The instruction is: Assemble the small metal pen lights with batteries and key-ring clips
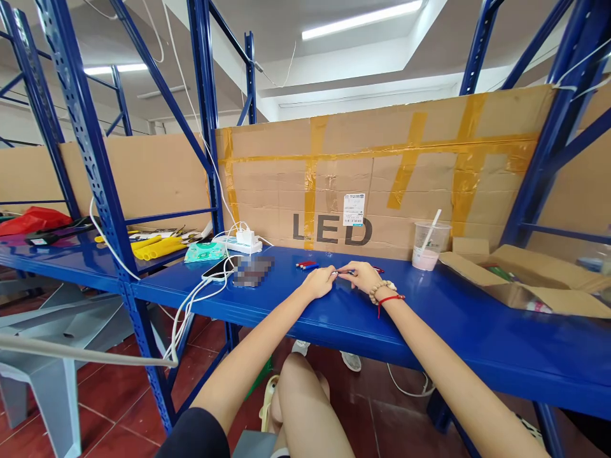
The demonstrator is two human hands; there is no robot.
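My left hand (321, 282) and my right hand (361, 275) meet over the blue tabletop (281, 299), fingers closed. Between their fingertips runs a slim dark pen (344, 273), small in view and partly hidden by the fingers. Both hands pinch it, one at each end. A beaded bracelet and a red cord circle my right wrist. Just beyond my left hand lie red and blue pens (307, 264). Another red pen (379, 270) shows behind my right hand.
To the right stand a plastic cup (431, 245) with a straw and an open cardboard box (520, 280). On the left are a phone (220, 269), white cables (184, 312), a power strip (238, 244) and a wipes pack (205, 252). Cardboard (286, 184) walls the back.
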